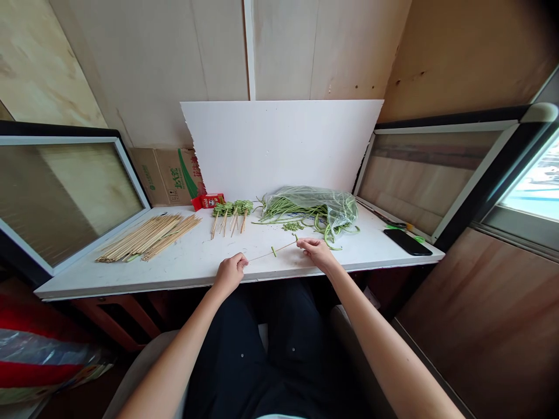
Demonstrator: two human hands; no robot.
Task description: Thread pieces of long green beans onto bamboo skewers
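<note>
The left hand (230, 272) pinches a thin tan wooden skewer (262, 256); at its other end the right hand (315, 250) pinches a short green bean piece (296, 237), with long green beans (301, 206) beyond that hand.

left hand (230, 272), right hand (315, 251), skewer (262, 256) between, beans (305, 208)

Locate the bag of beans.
In the head view, the bag lies just right of centre on the white table, before the white board, beyond the right hand.

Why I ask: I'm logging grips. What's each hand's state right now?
Left hand: closed, holding one end of a thin skewer.
Right hand: closed, apparently pinching a green bean piece at the skewer's other end.
</note>
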